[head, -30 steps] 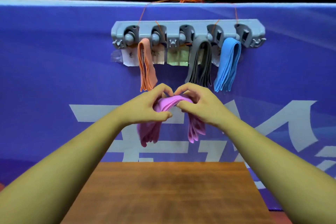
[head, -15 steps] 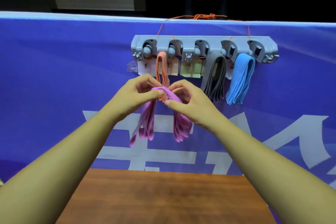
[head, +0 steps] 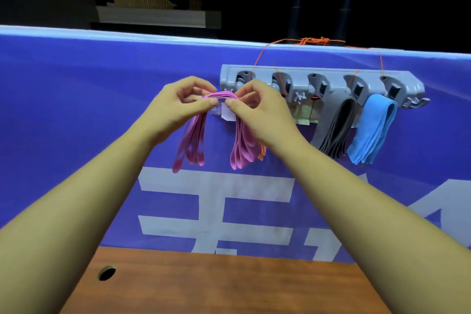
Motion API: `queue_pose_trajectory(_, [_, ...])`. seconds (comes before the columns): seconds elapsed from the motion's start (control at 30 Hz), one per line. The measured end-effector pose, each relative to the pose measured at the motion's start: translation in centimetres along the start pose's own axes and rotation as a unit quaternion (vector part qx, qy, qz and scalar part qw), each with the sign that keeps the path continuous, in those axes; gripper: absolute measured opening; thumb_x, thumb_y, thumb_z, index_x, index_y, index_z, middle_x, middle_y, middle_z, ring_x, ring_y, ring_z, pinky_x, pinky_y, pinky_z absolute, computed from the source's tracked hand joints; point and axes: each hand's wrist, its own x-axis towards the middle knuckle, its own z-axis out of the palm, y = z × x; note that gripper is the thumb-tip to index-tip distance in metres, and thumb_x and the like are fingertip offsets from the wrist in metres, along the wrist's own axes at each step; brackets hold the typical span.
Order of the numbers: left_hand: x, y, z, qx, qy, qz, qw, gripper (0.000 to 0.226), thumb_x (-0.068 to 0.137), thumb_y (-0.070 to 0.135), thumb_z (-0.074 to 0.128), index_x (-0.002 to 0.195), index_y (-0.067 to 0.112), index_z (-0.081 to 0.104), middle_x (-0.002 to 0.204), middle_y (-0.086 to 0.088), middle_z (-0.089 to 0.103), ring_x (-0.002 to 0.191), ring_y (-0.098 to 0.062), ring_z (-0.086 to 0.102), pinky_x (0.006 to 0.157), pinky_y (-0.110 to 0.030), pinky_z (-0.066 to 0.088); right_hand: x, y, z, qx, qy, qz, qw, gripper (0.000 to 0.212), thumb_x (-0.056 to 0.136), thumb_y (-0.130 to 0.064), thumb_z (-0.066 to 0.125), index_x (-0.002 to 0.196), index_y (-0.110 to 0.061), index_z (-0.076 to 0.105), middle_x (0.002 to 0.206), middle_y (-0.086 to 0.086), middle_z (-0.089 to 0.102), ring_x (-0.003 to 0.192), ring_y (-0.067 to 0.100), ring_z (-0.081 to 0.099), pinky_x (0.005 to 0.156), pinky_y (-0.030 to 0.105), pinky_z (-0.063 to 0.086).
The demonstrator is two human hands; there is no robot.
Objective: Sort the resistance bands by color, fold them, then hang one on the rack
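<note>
We pinch the folded pink band (head: 219, 96) with left hand (head: 178, 107) and right hand (head: 257, 109), each grip clamped beside its crown, spreading it to slip over the rack (head: 331, 79) hook just behind.

Both forearms were bare from the lower frame edges up to the wrists, with no sleeve, cuff or strap showing on them. The left hand (head: 178, 107) and the right hand (head: 262, 112) were bare too, ungloved, with short, plain nails on the thumbs.
</note>
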Motion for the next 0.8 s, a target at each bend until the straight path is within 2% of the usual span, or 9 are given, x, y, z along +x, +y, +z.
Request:
queue_pose_trajectory(0.17, [2.5, -1.3, -0.3, 0.007, 0.012, 0.013, 1.000, 0.018, 0.087, 0.021, 0.073, 0.100, 0.012, 0.066, 0.092, -0.004, 0.069, 0.083, -0.012, 0.064, 0.077, -0.019, 0.050, 1.3, 0.4, 1.6, -0.002, 0.045, 0.027, 0.999, 0.013, 0.087, -0.028, 0.070, 0.094, -0.020, 0.063, 0.085, -0.005, 0.067, 0.080, 0.010, 0.064, 0.071, 0.026, 0.051])
queue_pose_trajectory(0.27, [3.8, -2.2, 0.1, 0.013, 0.012, 0.025, 1.000, 0.019, 0.081, 0.036, 0.075, 0.093, 0.023, 0.068, 0.097, -0.006, 0.072, 0.086, -0.015, 0.067, 0.085, -0.040, 0.053, 1.4, 1.1, 2.5, -0.002, 0.085, 0.022, 0.996, 0.010, 0.089, -0.028, 0.065, 0.096, -0.022, 0.062, 0.092, -0.004, 0.066, 0.087, 0.011, 0.064, 0.077, 0.030, 0.053])
queue_pose_trajectory(0.33, [4.2, -2.5, 0.2, 0.001, 0.013, 0.030, 0.999, 0.019, 0.080, 0.037, 0.074, 0.093, 0.024, 0.068, 0.098, -0.006, 0.072, 0.086, -0.016, 0.068, 0.087, -0.047, 0.053, 1.3, 1.2, 3.1, -0.001, 0.105, 0.017, 0.994, 0.009, 0.090, -0.030, 0.062, 0.096, -0.024, 0.061, 0.095, -0.002, 0.067, 0.091, 0.013, 0.064, 0.081, 0.036, 0.054])
queue_pose_trajectory(0.4, [4.4, -2.6, 0.2, -0.024, 0.015, 0.043, 0.999, 0.018, 0.082, 0.031, 0.074, 0.095, 0.020, 0.068, 0.097, -0.006, 0.072, 0.085, -0.016, 0.069, 0.083, -0.043, 0.053, 1.2, 1.0, 3.2, 0.011, 0.119, 0.009, 0.993, 0.007, 0.091, -0.029, 0.061, 0.096, -0.024, 0.062, 0.093, -0.003, 0.067, 0.089, 0.013, 0.065, 0.081, 0.038, 0.055])
queue_pose_trajectory(0.53, [4.8, -2.3, 0.0, -0.054, 0.002, 0.060, 0.997, 0.015, 0.087, 0.020, 0.072, 0.099, 0.013, 0.066, 0.095, -0.010, 0.073, 0.085, -0.015, 0.070, 0.078, -0.024, 0.053, 1.1, 0.8, 3.1, 0.027, 0.141, -0.027, 0.989, 0.008, 0.092, -0.021, 0.061, 0.100, -0.018, 0.064, 0.090, -0.007, 0.068, 0.087, 0.011, 0.065, 0.078, 0.027, 0.053])
queue_pose_trajectory(0.63, [5.2, -3.2, -0.1, -0.018, -0.013, 0.056, 0.998, 0.014, 0.088, 0.021, 0.071, 0.098, 0.014, 0.065, 0.096, -0.007, 0.073, 0.084, -0.013, 0.068, 0.078, -0.025, 0.052, 1.1, 1.6, 3.8, -0.052, 0.126, -0.034, 0.990, 0.013, 0.092, -0.022, 0.060, 0.103, -0.021, 0.066, 0.095, -0.011, 0.068, 0.096, 0.013, 0.060, 0.083, 0.027, 0.049])
queue_pose_trajectory(0.7, [5.1, -4.4, -0.1, 0.005, -0.026, 0.053, 0.998, 0.015, 0.086, 0.022, 0.073, 0.098, 0.017, 0.066, 0.099, -0.002, 0.072, 0.087, -0.012, 0.068, 0.082, -0.029, 0.054, 1.0, 2.4, 4.1, -0.107, 0.120, -0.031, 0.987, 0.015, 0.092, -0.019, 0.058, 0.105, -0.021, 0.066, 0.094, -0.011, 0.064, 0.091, 0.009, 0.057, 0.078, 0.021, 0.044])
queue_pose_trajectory(0.77, [4.8, -5.3, 0.1, 0.004, -0.036, 0.048, 0.998, 0.019, 0.085, 0.024, 0.075, 0.100, 0.019, 0.066, 0.102, -0.001, 0.071, 0.094, -0.018, 0.068, 0.087, -0.031, 0.055, 0.9, 2.7, 4.0, -0.116, 0.119, -0.022, 0.986, 0.018, 0.093, -0.016, 0.057, 0.108, -0.020, 0.066, 0.092, -0.010, 0.063, 0.083, 0.004, 0.057, 0.071, 0.011, 0.041])
queue_pose_trajectory(0.8, [4.6, -5.5, 0.2, -0.006, -0.039, 0.046, 0.998, 0.020, 0.085, 0.024, 0.075, 0.101, 0.019, 0.066, 0.103, -0.001, 0.071, 0.097, -0.021, 0.068, 0.087, -0.031, 0.055, 0.9, 2.9, 4.1, -0.117, 0.116, -0.023, 0.986, 0.019, 0.094, -0.016, 0.056, 0.109, -0.020, 0.066, 0.095, -0.009, 0.066, 0.085, 0.004, 0.059, 0.072, 0.010, 0.041])
